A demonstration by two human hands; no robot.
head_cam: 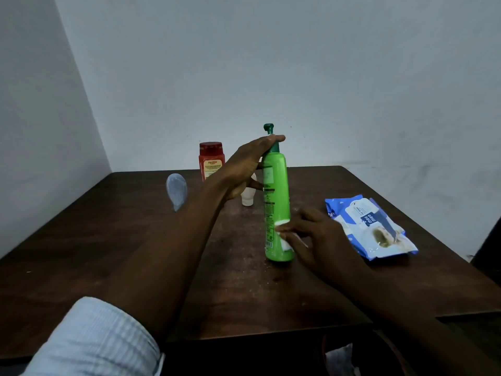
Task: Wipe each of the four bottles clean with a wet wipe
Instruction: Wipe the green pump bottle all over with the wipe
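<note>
A tall green pump bottle (277, 191) stands upright in the middle of the dark wooden table (108, 240). My left hand (244, 169) holds it near the top, thumb across the neck under the pump head. My right hand (311, 234) presses a white wet wipe (283, 234) against the bottle's lower side. Behind stand a red bottle (211, 160), a small white bottle (248, 198) partly hidden by my left hand, and a pale blue clear bottle (176, 191) at the left.
A blue and white pack of wet wipes (371, 226) lies on the table to the right of the green bottle. The table sits in a corner against pale walls. Its front edge is near my arms.
</note>
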